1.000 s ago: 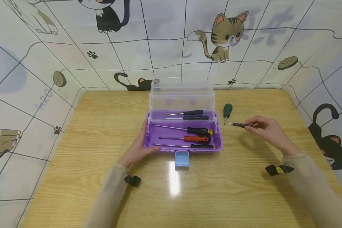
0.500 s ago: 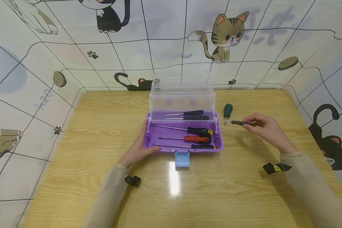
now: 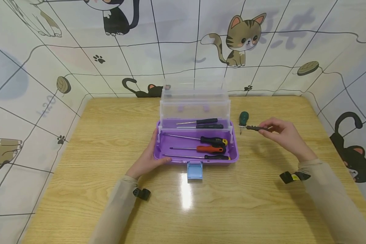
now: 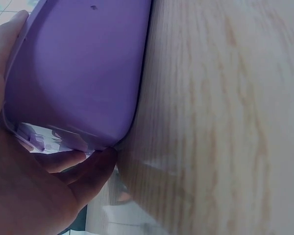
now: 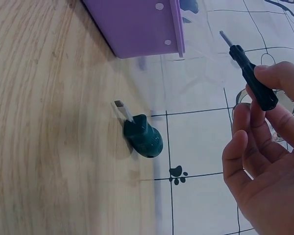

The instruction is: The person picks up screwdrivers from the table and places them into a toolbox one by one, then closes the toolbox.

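Observation:
My left hand (image 3: 146,160) grips the left end of an open purple toolbox (image 3: 235,156), its thumb along the front rim. In the left wrist view the fingers (image 4: 90,178) curl round the box's corner. To the right of the box, my right hand (image 3: 283,137) pinches a small black screwdriver (image 3: 256,128) by the handle end, its tip pointing left toward the box. The right wrist view shows this screwdriver held above the table. Close to its tip a stubby green screwdriver (image 3: 244,118) lies on the table.
Several screwdrivers lie inside the box, among them a red-handled one (image 3: 209,148). The clear lid (image 3: 195,98) stands raised at the back. A blue latch (image 3: 195,170) hangs at the front. Cat-printed sheeting (image 3: 183,51) rises behind the wooden table (image 3: 109,135).
My right hand has moved slightly left and away from me, carrying the black screwdriver toward the green one. The left hand and the toolbox have stayed put.

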{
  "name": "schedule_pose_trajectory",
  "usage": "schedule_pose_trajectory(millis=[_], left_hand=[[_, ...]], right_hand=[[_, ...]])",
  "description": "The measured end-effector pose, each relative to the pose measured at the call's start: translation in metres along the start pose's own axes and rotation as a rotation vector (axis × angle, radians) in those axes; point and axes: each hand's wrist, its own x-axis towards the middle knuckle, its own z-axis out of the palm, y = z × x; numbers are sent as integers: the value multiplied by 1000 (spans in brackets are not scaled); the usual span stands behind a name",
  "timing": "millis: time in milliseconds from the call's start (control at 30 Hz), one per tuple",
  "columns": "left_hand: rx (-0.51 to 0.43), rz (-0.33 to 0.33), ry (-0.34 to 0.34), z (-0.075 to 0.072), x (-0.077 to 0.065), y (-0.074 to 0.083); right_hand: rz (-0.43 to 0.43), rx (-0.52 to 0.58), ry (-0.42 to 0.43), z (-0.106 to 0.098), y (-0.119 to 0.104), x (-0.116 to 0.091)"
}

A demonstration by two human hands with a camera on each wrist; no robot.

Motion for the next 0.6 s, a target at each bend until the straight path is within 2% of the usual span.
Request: schedule_pose_trajectory(millis=[600], left_hand=[[-8, 34, -8, -1, 1, -3]], right_hand=[[-9, -10, -3, -5, -12, 11]])
